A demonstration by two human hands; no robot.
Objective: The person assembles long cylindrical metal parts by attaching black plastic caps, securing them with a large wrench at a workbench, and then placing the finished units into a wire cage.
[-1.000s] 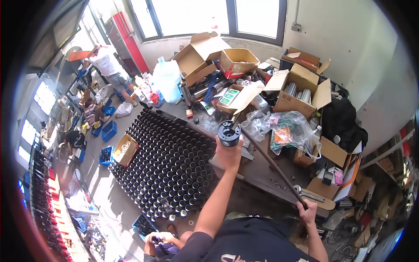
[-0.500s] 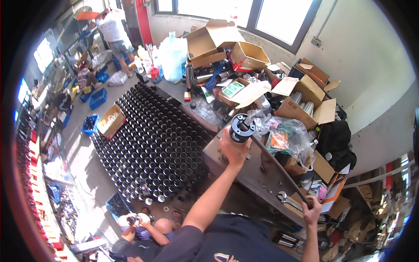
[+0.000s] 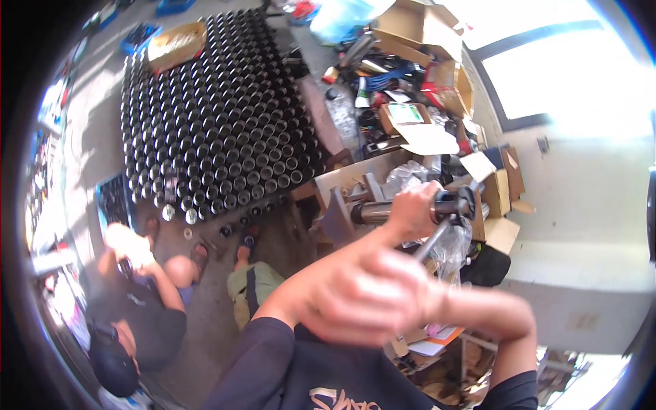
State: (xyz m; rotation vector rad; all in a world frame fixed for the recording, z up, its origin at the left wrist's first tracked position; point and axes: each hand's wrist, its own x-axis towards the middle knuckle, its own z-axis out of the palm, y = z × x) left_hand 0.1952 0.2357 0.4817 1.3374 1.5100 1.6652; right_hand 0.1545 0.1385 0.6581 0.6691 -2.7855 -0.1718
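Centrally, one dark metal cylinder [image 3: 410, 208], long axis lying roughly level, left to right, above the cluttered workbench [image 3: 348, 179]. Left hand [image 3: 412, 210] wraps it mid-length, fingers curled tight around it. Thin metal rod [image 3: 432, 239] slants down from its right end toward the blurred right hand [image 3: 365, 295]; its fingers unreadable. Beyond: black tubes [image 3: 212, 109] massed upright on the floor, cardboard boxes [image 3: 417, 27]

Showing two hands: left hand [image 3: 412, 208] gripping one metal cylinder [image 3: 410, 208], right hand [image 3: 365, 294] at six o'clock; black tubes [image 3: 219, 116] beyond counting; one crouching person [image 3: 133, 321].
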